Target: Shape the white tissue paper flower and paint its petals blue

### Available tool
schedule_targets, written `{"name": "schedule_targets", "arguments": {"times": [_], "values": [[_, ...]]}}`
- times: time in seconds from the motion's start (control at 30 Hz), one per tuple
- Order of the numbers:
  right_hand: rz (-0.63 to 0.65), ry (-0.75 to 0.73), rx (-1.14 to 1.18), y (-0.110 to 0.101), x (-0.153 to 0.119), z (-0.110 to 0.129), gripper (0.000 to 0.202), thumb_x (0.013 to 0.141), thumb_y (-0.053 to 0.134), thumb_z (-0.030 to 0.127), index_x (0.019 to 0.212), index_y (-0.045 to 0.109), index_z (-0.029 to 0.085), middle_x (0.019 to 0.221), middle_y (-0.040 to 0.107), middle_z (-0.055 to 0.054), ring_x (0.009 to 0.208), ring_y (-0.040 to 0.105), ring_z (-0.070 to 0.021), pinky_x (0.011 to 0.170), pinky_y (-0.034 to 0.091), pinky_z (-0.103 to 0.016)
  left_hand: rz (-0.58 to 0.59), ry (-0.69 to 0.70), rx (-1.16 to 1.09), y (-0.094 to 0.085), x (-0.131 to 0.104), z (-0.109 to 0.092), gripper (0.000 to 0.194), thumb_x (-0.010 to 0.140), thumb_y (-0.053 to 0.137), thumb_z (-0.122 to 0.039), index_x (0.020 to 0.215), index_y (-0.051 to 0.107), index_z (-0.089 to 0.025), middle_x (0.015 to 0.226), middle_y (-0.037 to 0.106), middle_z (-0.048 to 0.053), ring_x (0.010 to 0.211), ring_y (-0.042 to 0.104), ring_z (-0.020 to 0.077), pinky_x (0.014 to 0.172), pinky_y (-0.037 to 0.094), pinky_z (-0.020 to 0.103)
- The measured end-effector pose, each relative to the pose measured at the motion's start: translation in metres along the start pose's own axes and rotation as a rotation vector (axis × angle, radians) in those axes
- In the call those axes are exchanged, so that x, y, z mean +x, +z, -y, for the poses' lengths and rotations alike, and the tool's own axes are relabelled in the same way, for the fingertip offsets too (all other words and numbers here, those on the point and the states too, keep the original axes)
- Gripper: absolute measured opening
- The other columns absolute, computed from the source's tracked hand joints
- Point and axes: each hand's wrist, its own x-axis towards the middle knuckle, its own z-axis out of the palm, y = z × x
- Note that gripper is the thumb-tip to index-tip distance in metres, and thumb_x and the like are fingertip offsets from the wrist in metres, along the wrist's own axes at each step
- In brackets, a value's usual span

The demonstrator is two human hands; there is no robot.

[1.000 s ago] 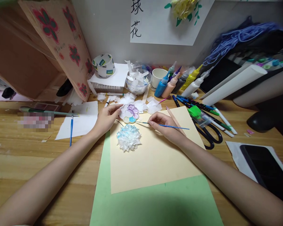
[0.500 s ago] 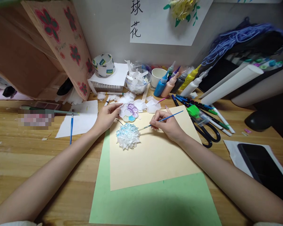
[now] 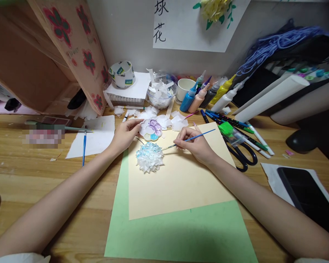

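Note:
A white paper flower [image 3: 150, 159], tinted light blue over its upper part, rests on a cream sheet [image 3: 178, 186]. My right hand [image 3: 190, 143] is closed around a paintbrush [image 3: 197, 136] with a blue handle; the brush's tip meets the flower's right edge. Just above the flower, my left hand [image 3: 128, 134] pinches the left rim of a small flower-shaped paint palette [image 3: 151, 130] between thumb and fingers. Purple and blue paint show in the palette's wells. Beneath the cream sheet lies a larger green sheet [image 3: 178, 237].
Behind the palette are white paper scraps [image 3: 153, 113] and a clear bowl [image 3: 161, 95] of scraps. Paint bottles [image 3: 199, 100] stand at the back. Markers [image 3: 245, 133] and black-handled scissors [image 3: 242, 160] lie right, near a phone [image 3: 308, 191]. Another paintbrush [image 3: 84, 148] lies left on white paper [image 3: 101, 137].
The whole view has shifted slightly. Both hands keep their grips, and the brush tip stays at the flower's right edge.

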Motion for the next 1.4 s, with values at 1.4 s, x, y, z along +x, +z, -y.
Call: {"name": "schedule_targets", "arguments": {"times": [1.4], "values": [[-0.03,0.001,-0.161,0.009,-0.003,0.012,0.019,0.077,0.068,0.037,0.085,0.065,0.02,0.085,0.065,-0.002,0.071,0.058,-0.0121,0.068,0.048,-0.028,0.009,0.019,0.051,-0.001,0.0,0.002,0.038,0.081,0.06,-0.036,0.111,0.07,-0.015,0.107,0.07,0.008,0.071,0.064,0.0146,0.067,0.055,0.028]]}}
